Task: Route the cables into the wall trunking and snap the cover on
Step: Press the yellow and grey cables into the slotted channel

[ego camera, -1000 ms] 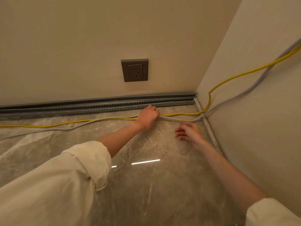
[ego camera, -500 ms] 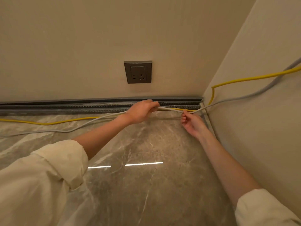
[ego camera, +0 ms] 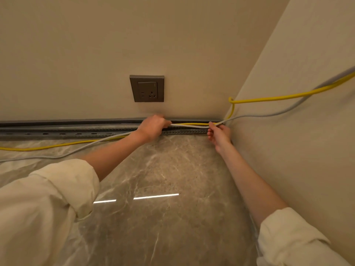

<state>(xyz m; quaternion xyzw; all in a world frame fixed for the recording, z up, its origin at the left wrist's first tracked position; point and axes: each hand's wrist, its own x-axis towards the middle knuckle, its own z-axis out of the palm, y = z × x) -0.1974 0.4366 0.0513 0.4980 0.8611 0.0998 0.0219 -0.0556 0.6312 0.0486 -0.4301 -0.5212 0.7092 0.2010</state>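
Both hands pinch the cables: the left hand closed around the yellow cable and grey cable, the right hand gripping them by the corner, stretched over the open trunking. Behind the left fingers the slack trails across the floor and could tug the seated stretch out.

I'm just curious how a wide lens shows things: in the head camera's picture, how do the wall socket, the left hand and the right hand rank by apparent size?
1. Wall socket: takes the most picture area.
2. Left hand and right hand: they look much alike, so I won't rank them. Both grip the cables, fingers partly curled out of sight, and the socket sits farther off on the wall.
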